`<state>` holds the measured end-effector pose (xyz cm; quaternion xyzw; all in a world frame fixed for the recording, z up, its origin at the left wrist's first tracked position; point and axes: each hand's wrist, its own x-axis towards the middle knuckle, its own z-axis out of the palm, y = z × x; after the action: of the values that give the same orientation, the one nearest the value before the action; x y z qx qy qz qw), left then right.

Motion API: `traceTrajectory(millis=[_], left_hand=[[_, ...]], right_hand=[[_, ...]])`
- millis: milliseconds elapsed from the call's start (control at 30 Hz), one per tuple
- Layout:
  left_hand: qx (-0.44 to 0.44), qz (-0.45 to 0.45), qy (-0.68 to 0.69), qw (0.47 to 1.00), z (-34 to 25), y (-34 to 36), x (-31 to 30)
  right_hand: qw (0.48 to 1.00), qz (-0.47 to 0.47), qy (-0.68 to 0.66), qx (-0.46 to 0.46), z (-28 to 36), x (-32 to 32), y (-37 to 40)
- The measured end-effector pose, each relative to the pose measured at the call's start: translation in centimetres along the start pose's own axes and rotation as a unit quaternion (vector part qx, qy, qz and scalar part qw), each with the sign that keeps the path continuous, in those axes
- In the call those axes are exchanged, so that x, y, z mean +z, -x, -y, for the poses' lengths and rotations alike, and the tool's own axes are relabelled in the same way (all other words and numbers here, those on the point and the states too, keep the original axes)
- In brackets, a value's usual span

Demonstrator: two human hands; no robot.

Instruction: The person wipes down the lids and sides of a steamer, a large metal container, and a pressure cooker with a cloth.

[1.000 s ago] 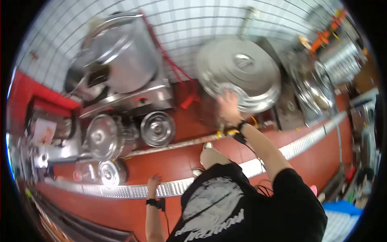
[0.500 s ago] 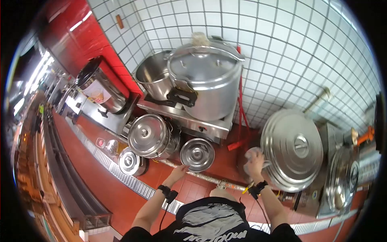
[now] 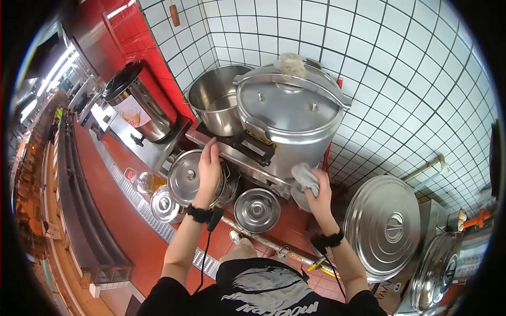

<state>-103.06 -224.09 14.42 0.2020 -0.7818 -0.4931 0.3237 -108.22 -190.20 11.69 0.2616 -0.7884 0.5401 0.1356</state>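
Here, we grasp a crumpled grey cloth [image 3: 304,176] in our right hand [image 3: 320,198], its fingers curled around it. The cloth is before the lower side of the tall steel pot [image 3: 303,149]; whether it touches the metal we cannot tell. A pale round shape shows just below the cloth, too blurred for us to say what it is or whether we grip it as well. Our left hand [image 3: 209,173] is empty, its fingers extended and pointing up, in front of the metal stove [image 3: 237,161] and over the edge of the lidded pot [image 3: 182,178].

The tall pot sits on the stove with its lid on and a metal bar across the top, beside an uncovered pot [image 3: 203,108]. On its near side is a black handle [image 3: 259,151], between our two hands. Off to the right, apart from the cloth, is the wide lidded vessel [image 3: 391,226].

We judge the step in hand to be working with the cloth close to the tall pot, the left hand free. From here, we think the next move calls for a secure hold on the cloth and care around the black handle.
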Motion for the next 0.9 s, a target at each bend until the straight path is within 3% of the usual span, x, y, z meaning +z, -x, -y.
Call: traceTrajectory(millis=[33, 100, 133, 300, 367, 400, 433, 500, 567, 600, 633, 700, 800, 833, 900], left_hand=[[-0.001, 0.003, 0.004, 1.0, 0.1, -1.2, 0.2], [-0.036, 0.095, 0.043, 0.994, 0.0, -3.6, 1.7], [0.004, 0.106, -0.017, 0.994, -1.6, -3.8, 2.1], [0.055, 0.22, -0.047, 0.973, -2.1, -4.1, 4.2], [-0.02, 0.274, -0.044, 0.961, -3.8, -4.1, 2.8], [0.032, 0.253, -0.023, 0.967, -2.8, -4.1, 3.1], [0.027, 0.264, -0.008, 0.964, -2.0, -4.1, 3.4], [0.12, 0.212, -0.019, 0.97, -1.5, -4.0, 3.6], [0.096, 0.227, 0.002, 0.969, -1.1, -3.9, 3.9], [0.154, 0.182, 0.002, 0.971, -0.7, -3.9, 4.2], [0.212, 0.133, 0.001, 0.968, -0.5, -3.9, 4.5], [0.224, 0.112, -0.001, 0.968, -0.8, -4.2, 4.3], [0.37, 0.125, 0.002, 0.92, -2.0, -4.5, 3.5], [0.374, 0.126, 0.007, 0.919, -1.9, -4.2, 3.9], [0.454, 0.269, -0.041, 0.849, -1.6, -3.5, 4.7]], right_hand=[[0.998, -0.015, -0.011, -0.059, 2.5, 0.6, -1.9], [0.987, -0.017, 0.055, -0.149, 6.3, 2.2, -5.0], [0.979, -0.02, 0.11, -0.168, 7.6, 3.2, -6.3], [0.925, -0.078, 0.319, -0.189, 4.7, 7.2, -8.5], [0.907, -0.055, 0.354, -0.222, 3.9, 6.4, -8.0], [0.904, -0.054, 0.372, -0.205, 3.3, 5.5, -7.6], [0.897, -0.063, 0.397, -0.184, 2.9, 4.6, -7.4], [0.889, -0.087, 0.44, -0.09, 2.5, 2.6, -7.1], [0.911, -0.128, 0.39, 0.039, 1.0, 0.1, -7.8], [0.913, -0.156, 0.364, 0.095, 1.4, -1.2, -8.6], [0.909, -0.157, 0.374, 0.094, 1.6, -1.8, -9.2], [0.915, -0.193, 0.355, 0.0, 7.2, -0.7, -12.5], [0.931, -0.067, 0.345, -0.097, 10.9, 3.7, -16.6], [0.929, -0.005, 0.354, -0.106, 11.1, 5.0, -17.5], [0.931, 0.053, 0.34, -0.118, 9.8, 6.9, -18.7]])
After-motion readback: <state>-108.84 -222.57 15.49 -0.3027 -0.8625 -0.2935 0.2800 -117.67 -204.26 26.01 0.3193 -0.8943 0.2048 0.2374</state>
